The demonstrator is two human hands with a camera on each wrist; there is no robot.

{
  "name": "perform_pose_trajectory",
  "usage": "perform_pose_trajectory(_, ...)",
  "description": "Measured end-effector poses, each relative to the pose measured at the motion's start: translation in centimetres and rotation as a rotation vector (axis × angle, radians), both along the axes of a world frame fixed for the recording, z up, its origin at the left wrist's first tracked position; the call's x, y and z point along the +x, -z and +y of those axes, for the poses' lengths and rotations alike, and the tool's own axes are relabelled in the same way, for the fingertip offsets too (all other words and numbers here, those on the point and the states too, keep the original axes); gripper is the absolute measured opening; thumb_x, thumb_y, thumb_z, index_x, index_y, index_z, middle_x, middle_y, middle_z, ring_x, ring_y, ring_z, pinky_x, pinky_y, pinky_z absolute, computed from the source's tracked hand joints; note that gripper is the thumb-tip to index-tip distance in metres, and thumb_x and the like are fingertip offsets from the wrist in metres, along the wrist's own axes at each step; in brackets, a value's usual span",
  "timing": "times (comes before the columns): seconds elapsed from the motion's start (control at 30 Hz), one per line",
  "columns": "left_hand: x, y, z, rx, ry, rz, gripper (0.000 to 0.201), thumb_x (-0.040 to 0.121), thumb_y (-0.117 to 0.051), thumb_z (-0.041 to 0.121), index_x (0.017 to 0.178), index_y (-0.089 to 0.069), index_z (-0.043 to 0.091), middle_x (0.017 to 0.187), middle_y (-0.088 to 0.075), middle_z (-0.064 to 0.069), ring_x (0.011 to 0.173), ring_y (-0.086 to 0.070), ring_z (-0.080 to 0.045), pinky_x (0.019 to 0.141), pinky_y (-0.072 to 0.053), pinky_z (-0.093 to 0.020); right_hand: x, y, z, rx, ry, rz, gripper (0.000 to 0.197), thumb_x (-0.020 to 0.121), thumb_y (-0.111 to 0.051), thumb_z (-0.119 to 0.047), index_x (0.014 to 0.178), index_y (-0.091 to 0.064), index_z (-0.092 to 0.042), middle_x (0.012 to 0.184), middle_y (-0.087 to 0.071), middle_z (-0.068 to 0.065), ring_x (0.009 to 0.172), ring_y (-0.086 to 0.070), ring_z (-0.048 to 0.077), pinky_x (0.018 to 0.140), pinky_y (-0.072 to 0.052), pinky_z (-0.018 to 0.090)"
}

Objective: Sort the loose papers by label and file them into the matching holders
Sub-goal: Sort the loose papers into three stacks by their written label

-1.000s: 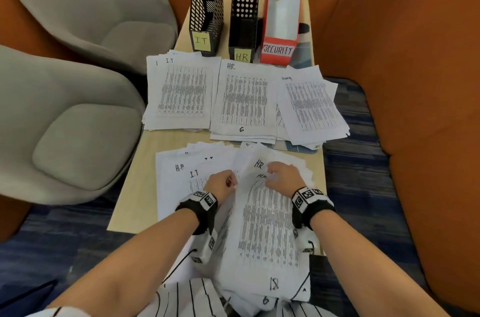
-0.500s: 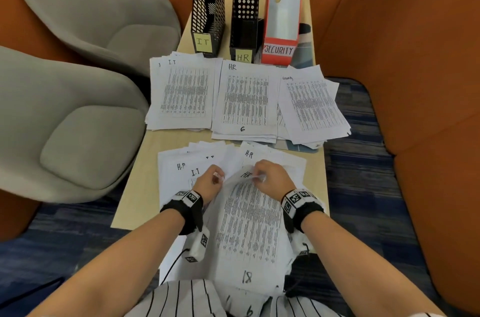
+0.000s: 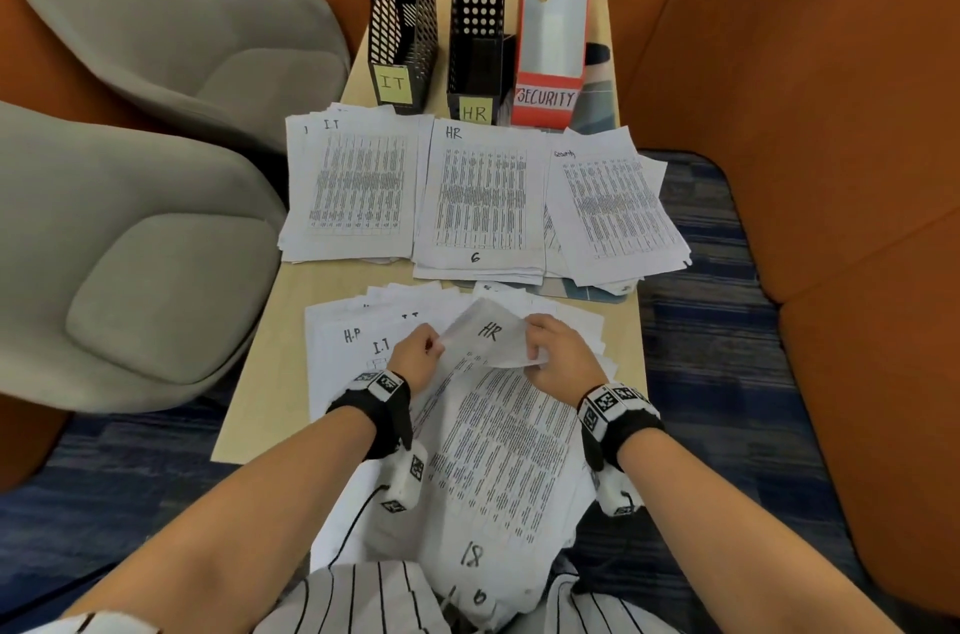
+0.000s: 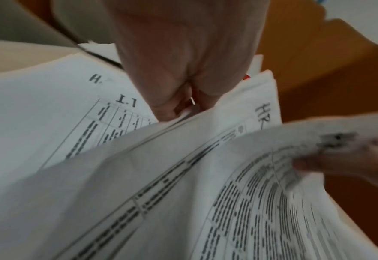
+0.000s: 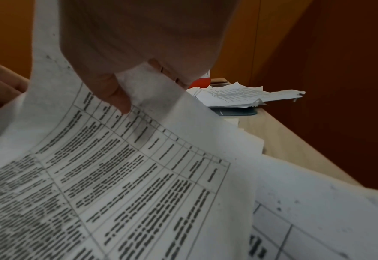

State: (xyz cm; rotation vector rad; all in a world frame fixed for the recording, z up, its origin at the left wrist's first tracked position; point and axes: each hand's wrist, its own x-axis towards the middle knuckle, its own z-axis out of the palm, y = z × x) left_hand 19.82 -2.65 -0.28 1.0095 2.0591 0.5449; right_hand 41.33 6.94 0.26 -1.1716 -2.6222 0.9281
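A loose pile of printed papers [image 3: 353,347] covers the near end of the table and hangs over its front edge. On top lies a sheet marked HR [image 3: 498,451] with 18 at its foot; its top edge curls up and back. My left hand [image 3: 434,347] pinches that edge's left corner, and my right hand [image 3: 535,350] pinches its right side. The left wrist view shows my left hand [image 4: 183,105] curled at the paper edge. In the right wrist view my right hand [image 5: 139,88] has its thumb on the printed sheet [image 5: 116,167]. Beyond lie the IT pile [image 3: 358,186], HR pile [image 3: 480,197] and Security pile [image 3: 613,207].
Three holders stand at the table's far end: black mesh IT holder [image 3: 400,10], black HR holder [image 3: 475,36], red-and-white SECURITY holder [image 3: 550,20]. Two grey chairs [image 3: 156,228] stand to the left, an orange wall [image 3: 831,166] to the right. A bare table strip [image 3: 260,399] shows left of the pile.
The top edge of the HR sheet has been lifted off the pile and curled back between both hands. The hands have drawn closer together.
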Motion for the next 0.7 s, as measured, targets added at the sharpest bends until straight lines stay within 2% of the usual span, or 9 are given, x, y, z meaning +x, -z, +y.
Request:
perform_pose_trajectory(0.1, 0.4, 0.0, 0.2, 0.021, -0.036, 0.005, 0.010, 0.099, -0.039, 0.017, 0.092, -0.037, 0.011, 0.070, -0.042, 0.003, 0.075, -0.043, -0.020, 0.068, -0.032, -0.028, -0.1, 0.5, 0.3, 0.045, 0.037, 0.047, 0.021, 0.063, -0.074, -0.013, 0.068, -0.054, -0.014, 0.143, -0.045, 0.008, 0.132, -0.040, 0.028, 0.108, -0.034, 0.037)
perform_pose_trajectory(0.17, 0.8, 0.0, 0.3, 0.056, -0.049, -0.017, 0.005, 0.100, -0.036, 0.014, 0.095, -0.035, 0.012, 0.068, -0.042, 0.003, 0.071, -0.042, -0.020, 0.066, -0.031, -0.028, -0.4, 0.5, 0.2, 0.051, 0.031, 0.108, 0.022, 0.061, -0.076, -0.011, 0.068, -0.055, -0.012, 0.145, -0.043, 0.007, 0.134, -0.036, 0.026, 0.108, -0.032, 0.035)
perform_pose_trajectory(0.27, 1.4, -0.2, 0.1, 0.068, -0.054, -0.059, 0.007, 0.098, -0.033, 0.010, 0.101, -0.037, 0.014, 0.072, -0.045, 0.001, 0.064, -0.041, -0.016, 0.060, -0.031, -0.027, -0.9, 0.3, -0.2, -0.024, -0.007, 0.091, 0.020, 0.065, -0.074, -0.011, 0.069, -0.054, -0.011, 0.142, -0.043, 0.004, 0.127, -0.043, 0.021, 0.103, -0.039, 0.030)
perform_pose_trajectory(0.3, 1.5, -0.1, 0.1, 0.067, -0.055, -0.070, 0.011, 0.097, -0.033, 0.008, 0.104, -0.038, 0.014, 0.073, -0.046, 0.000, 0.062, -0.041, -0.015, 0.059, -0.032, -0.026, -1.0, 0.2, -0.2, -0.058, -0.006, 0.078, 0.019, 0.066, -0.073, -0.011, 0.069, -0.054, -0.011, 0.138, -0.045, 0.003, 0.120, -0.047, 0.018, 0.099, -0.042, 0.028)
perform_pose_trajectory(0.37, 1.7, 0.0, 0.3, 0.068, -0.061, -0.066, 0.016, 0.097, -0.033, 0.008, 0.111, -0.040, 0.011, 0.074, -0.048, -0.003, 0.062, -0.042, -0.017, 0.058, -0.033, -0.027, -1.1, 0.3, -0.2, -0.050, -0.001, 0.045, 0.023, 0.067, -0.073, -0.014, 0.067, -0.051, -0.016, 0.117, -0.052, 0.001, 0.100, -0.048, 0.013, 0.089, -0.043, 0.026)
perform_pose_trajectory(0.43, 1.6, 0.1, 0.4, 0.072, -0.096, -0.042, 0.019, 0.097, -0.034, 0.011, 0.114, -0.041, 0.007, 0.080, -0.052, -0.009, 0.069, -0.047, -0.021, 0.063, -0.035, -0.029, -1.2, 0.2, -0.2, 0.015, -0.036, -0.007, 0.029, 0.063, -0.073, -0.014, 0.066, -0.044, -0.021, 0.090, -0.056, 0.000, 0.083, -0.043, 0.013, 0.075, -0.039, 0.029)
perform_pose_trajectory(0.5, 1.4, 0.0, 0.6, 0.030, -0.106, -0.030, 0.021, 0.096, -0.039, 0.013, 0.114, -0.044, 0.004, 0.089, -0.054, -0.012, 0.079, -0.051, -0.024, 0.070, -0.036, -0.028, -1.3, -0.1, -0.3, 0.053, -0.090, -0.082, 0.030, 0.062, -0.068, -0.009, 0.066, -0.040, -0.020, 0.075, -0.051, -0.002, 0.074, -0.040, 0.016, 0.067, -0.032, 0.030)
perform_pose_trajectory(0.6, 1.2, 0.0, 1.2, -0.140, 0.042, 0.010, 0.033, 0.089, -0.053, 0.020, 0.117, -0.047, 0.003, 0.109, -0.049, -0.016, 0.097, -0.054, -0.034, 0.078, -0.042, -0.033, -1.2, -0.2, 0.0, 0.114, -0.056, -0.178, 0.027, 0.066, -0.064, -0.009, 0.069, -0.040, -0.020, 0.074, -0.050, -0.003, 0.074, -0.041, 0.018, 0.067, -0.027, 0.030)
perform_pose_trajectory(0.7, 1.0, 0.3, 1.9, -0.215, 0.171, 0.019, 0.043, 0.088, -0.057, 0.024, 0.126, -0.048, 0.005, 0.124, -0.051, -0.019, 0.110, -0.054, -0.036, 0.088, -0.044, -0.035, -1.3, -0.3, 0.6, 0.130, -0.052, -0.262, 0.021, 0.070, -0.065, -0.015, 0.072, -0.045, -0.022, 0.080, -0.057, -0.005, 0.081, -0.049, 0.020, 0.073, -0.024, 0.030)
